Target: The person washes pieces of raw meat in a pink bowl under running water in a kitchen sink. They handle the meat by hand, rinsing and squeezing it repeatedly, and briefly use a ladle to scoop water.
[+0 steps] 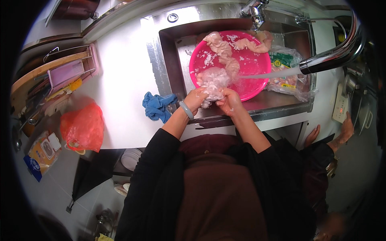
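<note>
Both hands grip a pale, bunched piece of raw animal intestine (213, 79) over the near left rim of a pink plastic basin (251, 84). My left hand (195, 98), below a pale bangle, pinches its left side. On its right side, the fingers of my right hand (229, 101) are closed. A long strip of the same raw material (223, 51) trails from the bunch over the basin's far rim. Another strip (256, 45) hangs over the far right rim. White bits of fat (208, 58) cling to the basin. Water (271, 75) streams in from the right.
The basin stands in a stainless steel sink (172, 54) beside a printed plastic bag of meat (285, 70). A chrome faucet spout (334, 60) reaches in from the right. A blue cloth (159, 105) and a red plastic bag (83, 126) lie left. Another person's hand (346, 129) is at right.
</note>
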Demonstrator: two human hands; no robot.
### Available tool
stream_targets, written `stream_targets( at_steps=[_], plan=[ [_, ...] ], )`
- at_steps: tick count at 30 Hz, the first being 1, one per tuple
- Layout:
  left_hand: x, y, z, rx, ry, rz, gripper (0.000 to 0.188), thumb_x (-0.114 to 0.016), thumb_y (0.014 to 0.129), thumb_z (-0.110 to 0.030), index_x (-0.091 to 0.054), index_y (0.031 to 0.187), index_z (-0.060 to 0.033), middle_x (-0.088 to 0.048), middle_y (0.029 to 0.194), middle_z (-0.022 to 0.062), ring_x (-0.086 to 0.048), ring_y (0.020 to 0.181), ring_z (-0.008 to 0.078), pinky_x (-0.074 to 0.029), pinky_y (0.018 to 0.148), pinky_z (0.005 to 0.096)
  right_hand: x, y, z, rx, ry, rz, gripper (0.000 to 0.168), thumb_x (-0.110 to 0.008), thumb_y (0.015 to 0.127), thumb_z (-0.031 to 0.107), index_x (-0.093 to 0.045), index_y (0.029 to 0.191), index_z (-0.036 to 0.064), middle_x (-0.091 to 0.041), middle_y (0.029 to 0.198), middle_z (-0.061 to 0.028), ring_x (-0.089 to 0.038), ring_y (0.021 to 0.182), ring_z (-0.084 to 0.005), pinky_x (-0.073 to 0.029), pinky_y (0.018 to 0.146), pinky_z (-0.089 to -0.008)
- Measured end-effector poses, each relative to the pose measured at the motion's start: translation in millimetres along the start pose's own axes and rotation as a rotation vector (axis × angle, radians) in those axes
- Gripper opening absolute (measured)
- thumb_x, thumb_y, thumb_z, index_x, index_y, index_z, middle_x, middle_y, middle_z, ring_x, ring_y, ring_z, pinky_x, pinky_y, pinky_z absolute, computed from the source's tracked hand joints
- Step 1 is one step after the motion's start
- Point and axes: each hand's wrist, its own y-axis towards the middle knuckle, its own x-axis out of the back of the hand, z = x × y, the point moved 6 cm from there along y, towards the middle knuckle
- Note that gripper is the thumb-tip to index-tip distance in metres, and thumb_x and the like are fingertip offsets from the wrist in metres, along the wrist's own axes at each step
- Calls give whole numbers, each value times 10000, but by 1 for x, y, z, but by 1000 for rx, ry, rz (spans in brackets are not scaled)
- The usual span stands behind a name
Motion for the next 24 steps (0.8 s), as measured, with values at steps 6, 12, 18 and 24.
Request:
stream_targets(
  at_steps=[6,12,18,24],
  plan=[
    [1,1,3,19,-6,23,208,-482,798,-69,-612,946,-1,-613,811,54,-567,665,115,-445,569,245,-25,-10,20,433,-881,-146,285,-594,742,81,-563,1008,-18,-594,893,-115,-589,816,-161,-484,692,-305],
    [-11,-6,-1,-110,296,-26,210,-479,798,-85,-628,924,-6,-598,722,28,-532,594,98,-416,522,242,-29,-9,19,605,-1571,-341,282,-524,673,17,-593,942,-30,-579,913,-278,-558,893,-409,-455,756,-420],
    [3,-3,-2,-132,562,-178,190,-492,791,-115,-635,850,-4,-552,573,36,-498,487,101,-398,458,268,-4,3,8,490,-1104,-403,252,-489,653,-38,-589,883,-45,-612,849,-230,-611,797,-327,-462,707,-385],
    [13,1,2,-128,636,-195,160,-512,778,-101,-624,823,4,-553,569,51,-516,488,112,-407,453,270,-21,-5,-1,117,-612,-136,389,-446,641,-112,-568,1004,-42,-616,870,-92,-610,779,-191,-479,669,-277]
  ],
)
